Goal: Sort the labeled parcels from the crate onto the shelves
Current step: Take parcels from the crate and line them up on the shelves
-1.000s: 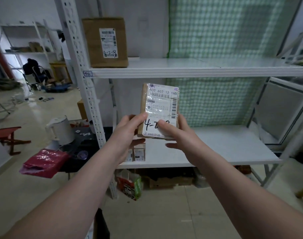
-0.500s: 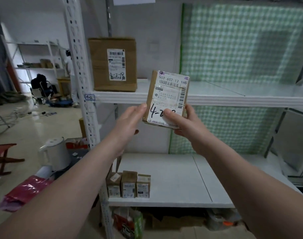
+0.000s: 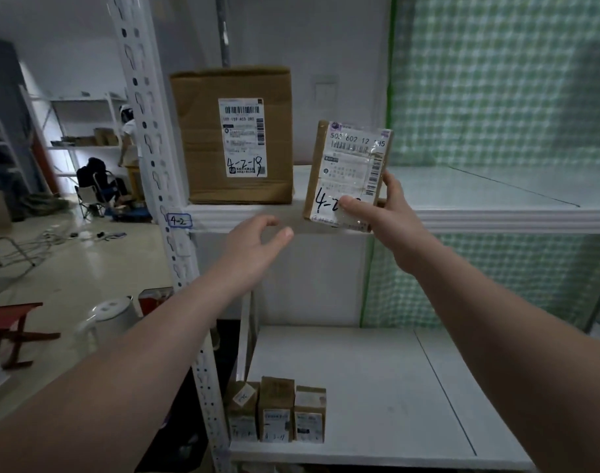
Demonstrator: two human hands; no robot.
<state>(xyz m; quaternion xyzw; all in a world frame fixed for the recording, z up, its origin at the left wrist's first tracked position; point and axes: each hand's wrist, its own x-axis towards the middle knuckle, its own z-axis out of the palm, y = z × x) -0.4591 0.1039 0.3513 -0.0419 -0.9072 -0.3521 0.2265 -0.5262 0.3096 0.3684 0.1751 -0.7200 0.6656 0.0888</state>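
Raised parcel (image 3: 348, 175) to shelf (image 3: 496, 216) beside big box (image 3: 230, 134), gripping with right hand (image 3: 384, 213) alone, having freed left hand (image 3: 254, 240), fingers slack; shelving likely next.

A white kettle (image 3: 111, 319) stands near left, right of a red stool (image 3: 14, 322). A folding chair (image 3: 94, 196) sits far left. Green checked netting (image 3: 496, 80) hangs right.

Brown cardboard box (image 3: 232, 134), white shelf (image 3: 496, 213), green-and-white checked netting (image 3: 503, 80), red stool (image 3: 12, 322), white kettle (image 3: 111, 322).
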